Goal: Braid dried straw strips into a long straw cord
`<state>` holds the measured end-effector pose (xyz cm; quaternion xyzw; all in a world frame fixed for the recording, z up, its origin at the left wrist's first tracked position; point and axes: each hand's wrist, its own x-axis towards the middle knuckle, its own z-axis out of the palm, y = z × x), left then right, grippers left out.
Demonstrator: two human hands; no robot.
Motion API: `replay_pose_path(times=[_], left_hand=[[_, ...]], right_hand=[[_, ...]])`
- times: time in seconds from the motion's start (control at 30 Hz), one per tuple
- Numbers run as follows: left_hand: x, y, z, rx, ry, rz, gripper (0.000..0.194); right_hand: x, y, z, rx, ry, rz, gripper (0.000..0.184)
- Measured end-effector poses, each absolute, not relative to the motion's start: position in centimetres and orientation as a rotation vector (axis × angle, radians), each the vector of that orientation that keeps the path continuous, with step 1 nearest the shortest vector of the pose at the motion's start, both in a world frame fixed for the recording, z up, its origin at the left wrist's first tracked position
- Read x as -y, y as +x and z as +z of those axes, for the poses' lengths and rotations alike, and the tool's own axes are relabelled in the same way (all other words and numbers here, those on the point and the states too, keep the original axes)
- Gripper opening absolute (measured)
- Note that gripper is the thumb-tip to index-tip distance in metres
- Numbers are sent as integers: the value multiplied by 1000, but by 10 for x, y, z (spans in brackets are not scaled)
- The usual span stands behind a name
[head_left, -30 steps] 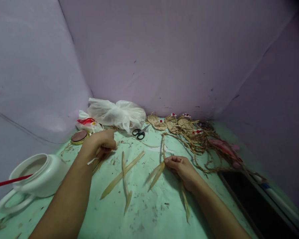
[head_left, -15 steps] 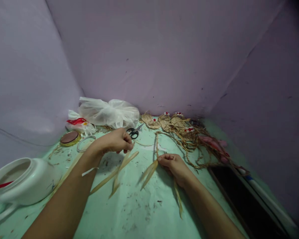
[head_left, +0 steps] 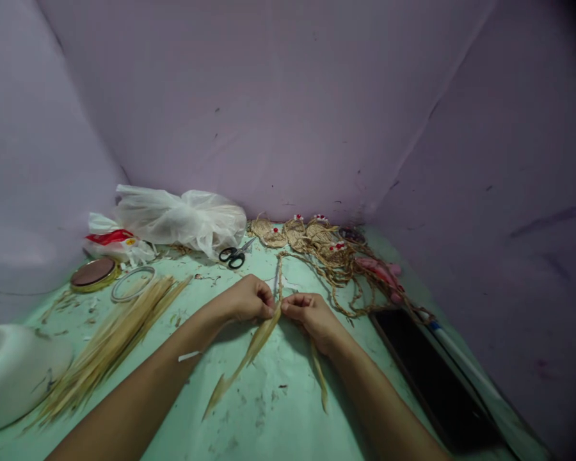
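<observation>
A braided cord of dry plant fibre runs down toward me, its loose flat strips fanning out below the braid. My left hand pinches strips against the braid's lower end. My right hand is closed on the same spot from the other side, thumb and fingertip together. One strip hangs beneath the right hand. The fingertips nearly meet, and the exact join between the strips is hidden by them. Beyond, the cord bends right into a tangle of braid.
Black-handled scissors lie behind the left hand. A bundle of dry strips, a tape ring, a round tin and a white pot are left. Plastic bag and beaded woven pieces line the wall; a dark phone-like slab lies right.
My left hand has brought its strips down and right to the braid's end, beside my right hand. The view has turned slightly right, showing more of the strip bundle.
</observation>
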<state>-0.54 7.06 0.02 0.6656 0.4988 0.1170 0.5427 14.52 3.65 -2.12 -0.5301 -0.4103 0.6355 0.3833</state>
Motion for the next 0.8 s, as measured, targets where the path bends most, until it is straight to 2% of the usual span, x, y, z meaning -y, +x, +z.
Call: replay_pose_path(times=[0.3, 0.57, 0.8], left_hand=[[-69, -1, -5, -1247, 1286, 224, 17], [-71, -5, -13, -1270, 1332, 159, 22], [-70, 4, -5, -1369, 1382, 347, 7]], right_hand=[[-36, 146, -22, 1042, -1338, 1614, 12], [-37, 146, -22, 1043, -1337, 1612, 14], [-38, 146, -26, 1075, -1336, 1575, 13]])
